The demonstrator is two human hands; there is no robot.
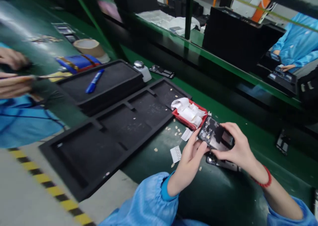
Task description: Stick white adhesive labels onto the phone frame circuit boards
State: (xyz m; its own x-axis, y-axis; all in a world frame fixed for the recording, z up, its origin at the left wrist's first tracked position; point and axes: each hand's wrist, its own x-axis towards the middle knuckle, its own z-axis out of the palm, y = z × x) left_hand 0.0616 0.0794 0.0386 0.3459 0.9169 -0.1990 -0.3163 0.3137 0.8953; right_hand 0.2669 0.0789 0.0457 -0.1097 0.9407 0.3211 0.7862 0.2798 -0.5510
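Observation:
Between my two hands is an opened phone (215, 133), its circuit board showing at the left end and a dark, shiny part at the right. My left hand (190, 156) grips its left end, thumb on the near edge. My right hand (239, 146) clasps the right end between thumb and fingers. Below the phone, another phone part (225, 163) lies on the green table, partly covered by my hands. Just beyond my left hand sits a red tray (182, 118) holding crumpled white paper (190, 111). A white label sheet (176, 154) lies to the left of that hand.
A long black foam tray (139, 126) stretches left across the table; behind it a black tray (74, 86) carries a blue marker (94, 81). A white bottle (142, 70) and phone parts (162, 71), (282, 142) lie farther off. A co-worker's hands (15, 73) are at left; another person works across.

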